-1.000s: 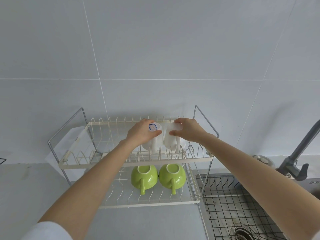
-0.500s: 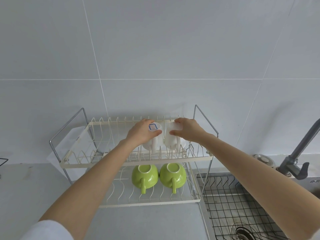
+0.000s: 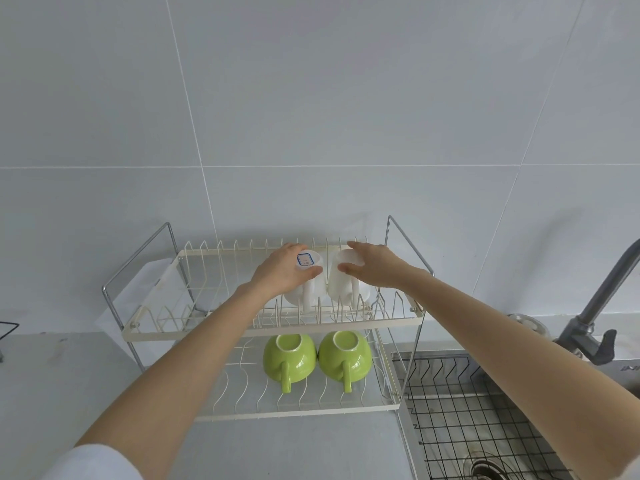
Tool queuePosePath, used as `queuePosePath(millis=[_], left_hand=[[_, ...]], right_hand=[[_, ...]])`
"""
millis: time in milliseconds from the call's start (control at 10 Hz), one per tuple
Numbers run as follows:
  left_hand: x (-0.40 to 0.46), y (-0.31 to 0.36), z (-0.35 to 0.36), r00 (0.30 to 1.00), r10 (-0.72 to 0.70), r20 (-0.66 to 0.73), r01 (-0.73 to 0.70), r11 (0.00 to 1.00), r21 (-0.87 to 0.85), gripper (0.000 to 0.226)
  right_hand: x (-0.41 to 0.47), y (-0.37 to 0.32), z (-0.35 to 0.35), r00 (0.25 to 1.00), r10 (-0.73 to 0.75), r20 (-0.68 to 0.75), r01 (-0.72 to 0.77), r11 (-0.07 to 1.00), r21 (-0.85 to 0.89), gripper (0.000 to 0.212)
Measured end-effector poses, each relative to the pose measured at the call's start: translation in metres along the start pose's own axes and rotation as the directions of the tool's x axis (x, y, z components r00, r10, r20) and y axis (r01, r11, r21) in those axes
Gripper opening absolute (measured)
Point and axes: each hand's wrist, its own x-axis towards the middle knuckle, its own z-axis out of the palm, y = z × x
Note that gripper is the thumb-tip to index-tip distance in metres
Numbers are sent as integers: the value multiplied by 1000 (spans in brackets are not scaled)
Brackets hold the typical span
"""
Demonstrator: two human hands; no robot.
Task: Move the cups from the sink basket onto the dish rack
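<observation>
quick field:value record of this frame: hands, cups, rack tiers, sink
left hand: grips the white mug with blue label
right hand: fingers opening over the plain white mug
top tier: both white mugs, upside down, handles toward the camera
bottom tier: two green cups, upside down
sink basket: no cups in its visible part
</observation>
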Motion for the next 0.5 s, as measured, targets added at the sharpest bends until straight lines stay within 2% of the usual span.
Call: queuePosePath(millis=[200,400,500], left_hand=[[-8,4,-14,1000,-11,14,10,997,75,65],[-21,19,-31,999,33,16,-35,991,132,56],[-35,42,-48,998,54,-35,-47,982,184,59]], right_hand=[[-8,-2,-10,997,-49,57,55,994,-99,65],[-21,-2,-27,995,-69,67,77,990,-120,64],[-36,-5,-52,995,-80,55,88,983,-164,68]])
